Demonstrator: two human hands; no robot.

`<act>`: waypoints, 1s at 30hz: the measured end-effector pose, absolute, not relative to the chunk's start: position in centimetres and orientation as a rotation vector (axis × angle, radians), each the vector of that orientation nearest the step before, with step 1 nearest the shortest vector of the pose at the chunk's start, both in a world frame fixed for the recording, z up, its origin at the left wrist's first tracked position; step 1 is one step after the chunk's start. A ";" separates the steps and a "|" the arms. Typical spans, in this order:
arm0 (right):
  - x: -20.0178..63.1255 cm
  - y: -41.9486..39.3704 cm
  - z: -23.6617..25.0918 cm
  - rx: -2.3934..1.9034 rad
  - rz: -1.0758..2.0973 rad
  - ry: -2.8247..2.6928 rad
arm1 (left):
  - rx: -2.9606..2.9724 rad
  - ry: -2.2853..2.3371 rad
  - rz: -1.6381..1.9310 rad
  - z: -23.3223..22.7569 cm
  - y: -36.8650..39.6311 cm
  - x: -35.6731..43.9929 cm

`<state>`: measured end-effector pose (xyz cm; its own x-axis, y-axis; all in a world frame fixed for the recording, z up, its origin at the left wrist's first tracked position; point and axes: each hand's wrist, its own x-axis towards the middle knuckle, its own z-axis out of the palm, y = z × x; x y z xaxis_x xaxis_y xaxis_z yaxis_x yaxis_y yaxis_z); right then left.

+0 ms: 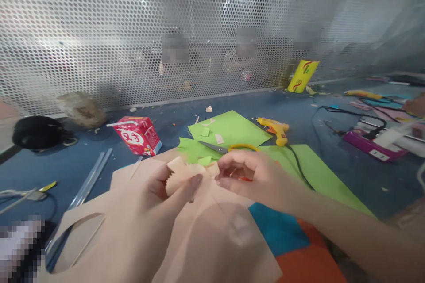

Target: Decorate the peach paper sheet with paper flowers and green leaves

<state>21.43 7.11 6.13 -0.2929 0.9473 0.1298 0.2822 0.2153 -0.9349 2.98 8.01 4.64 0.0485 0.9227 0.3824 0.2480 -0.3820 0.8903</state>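
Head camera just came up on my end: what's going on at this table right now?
A person is working a small peach paper piece with a cut, fringed edge, pinched between the left hand and the right hand above a larger peach sheet with a round hole cut out. Yellow-handled scissors lie on green paper just beyond, beside a yellow glue gun. A red carton lies to the left on the blue table.

Blue surface (348,172) littered with paper scraps, perforated metal screen (133,31) standing along its far edge, bright light glinting on the screen, blurred people behind the screen
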 end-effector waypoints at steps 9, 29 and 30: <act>20.9 7.4 5.9 -1.114 1.380 -1.576 | 1.117 1.198 1.092 5.4 7.4 4.1; 20.3 7.6 4.5 -1.186 1.268 -1.647 | 1.199 1.310 0.959 6.8 7.1 4.5; 20.2 7.6 4.5 -1.192 1.272 -1.653 | 1.209 1.327 0.938 6.9 7.1 4.5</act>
